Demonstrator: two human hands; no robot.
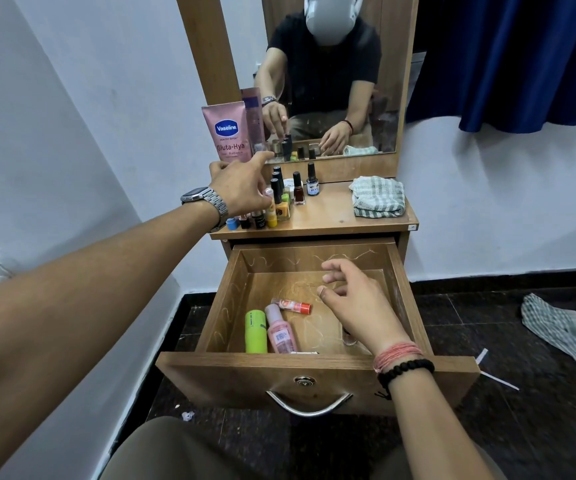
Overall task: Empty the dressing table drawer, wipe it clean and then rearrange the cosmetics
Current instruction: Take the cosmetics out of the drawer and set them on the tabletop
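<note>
- Drawer [317, 375] pulled fully out below table [335, 216] top; floor mostly bare on right half, items bunched front-left.
- Inside: green tube [256, 332], pink bottle [281, 332], small red-capped tube [291, 305], all lying flat.
- Right hand [355, 303] over drawer right side, fingers [331, 266] loosely spread, holding nothing.
- Left hand [241, 185] over bottle cluster [276, 206] at table's left edge; fingers reaching down, grip cannot tell.
- Folded checked cloth [378, 197] on table's right.
- Pink tube [227, 133] reads "Vaseline", "Gluta-Hya"; small bottle [312, 180] label partly readable, "HIV".
</note>
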